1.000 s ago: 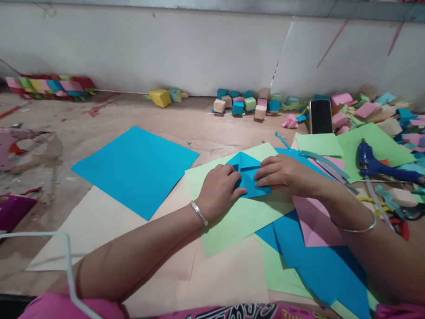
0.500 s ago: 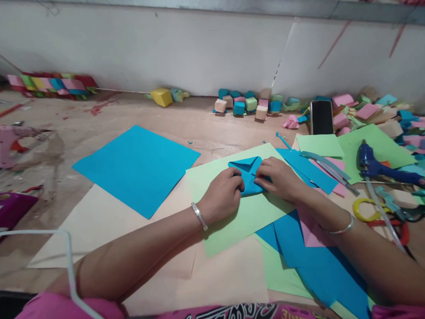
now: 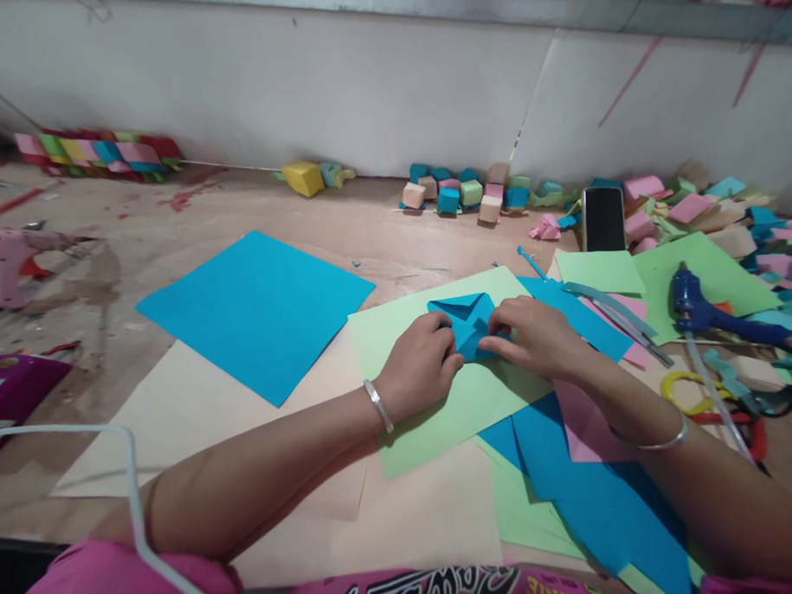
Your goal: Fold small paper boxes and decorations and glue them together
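Note:
A small folded blue paper (image 3: 470, 324), its upper flap partly raised, lies on a pale green sheet (image 3: 433, 443). My left hand (image 3: 422, 362) has its curled fingers on the paper's left and lower-left edge. At the right edge, my right hand (image 3: 533, 331) pinches the paper between thumb and fingers. Parts of both side edges are hidden under the fingers. A large flat blue square (image 3: 257, 315) rests to the left, over cream sheets (image 3: 141, 427).
Blue glue gun (image 3: 712, 308), yellow-handled scissors (image 3: 689, 392) and a phone (image 3: 604, 220) are at the right, beside paper scraps. Paper cubes (image 3: 470, 193) line the wall. At the left are a pink glue gun (image 3: 5, 272), a purple tool (image 3: 22, 388) and a white cable (image 3: 133, 488).
My right hand has shifted slightly right along the folded paper, showing more of its middle. My left hand has moved slightly down and right, its fingers still at the left edge.

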A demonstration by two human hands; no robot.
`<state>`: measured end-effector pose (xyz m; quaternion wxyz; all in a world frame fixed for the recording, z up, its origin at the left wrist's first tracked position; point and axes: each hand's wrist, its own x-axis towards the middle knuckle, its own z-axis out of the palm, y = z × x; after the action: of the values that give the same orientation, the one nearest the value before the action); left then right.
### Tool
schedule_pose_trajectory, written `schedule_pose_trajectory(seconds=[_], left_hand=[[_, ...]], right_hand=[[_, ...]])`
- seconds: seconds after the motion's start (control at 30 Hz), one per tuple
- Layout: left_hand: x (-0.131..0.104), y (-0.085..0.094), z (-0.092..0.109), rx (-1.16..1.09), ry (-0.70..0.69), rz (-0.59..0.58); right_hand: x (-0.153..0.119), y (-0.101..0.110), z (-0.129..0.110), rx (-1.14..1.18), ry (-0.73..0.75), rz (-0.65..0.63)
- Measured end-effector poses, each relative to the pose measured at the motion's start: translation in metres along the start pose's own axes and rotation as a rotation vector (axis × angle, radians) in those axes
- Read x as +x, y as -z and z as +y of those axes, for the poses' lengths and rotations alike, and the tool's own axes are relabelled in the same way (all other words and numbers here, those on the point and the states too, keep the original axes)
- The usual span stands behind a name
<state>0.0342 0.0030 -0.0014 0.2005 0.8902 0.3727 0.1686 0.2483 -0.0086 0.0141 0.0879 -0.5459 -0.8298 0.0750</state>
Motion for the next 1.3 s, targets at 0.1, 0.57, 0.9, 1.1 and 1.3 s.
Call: schedule_pose_trajectory(seconds=[0.1,0.57,0.9,1.1,1.3], left_hand=[[0.001,-0.001,-0.001,0.008,-0.008,0.006],[-0.001,-0.005,-0.002,0.095,-0.050,-0.020],[0.000,-0.002,-0.003,0.091,-0.080,-0.050],[-0.001,-0.003,-0.005,0.067,-0.104,-0.064],[-0.001,-0.003,-0.010,0.079,-0.150,-0.080]], right_hand=[[-0.002,0.001,-0.005,0.007,0.037,-0.020],[0.001,-0.009,-0.016,-0.115,-0.265,-0.202],[0.006,-0.008,-0.019,-0.171,-0.316,-0.215],[0.005,-0.011,-0.013,-0.132,-0.291,-0.196],[0.007,-0.014,-0.008,-0.112,-0.291,-0.208]])
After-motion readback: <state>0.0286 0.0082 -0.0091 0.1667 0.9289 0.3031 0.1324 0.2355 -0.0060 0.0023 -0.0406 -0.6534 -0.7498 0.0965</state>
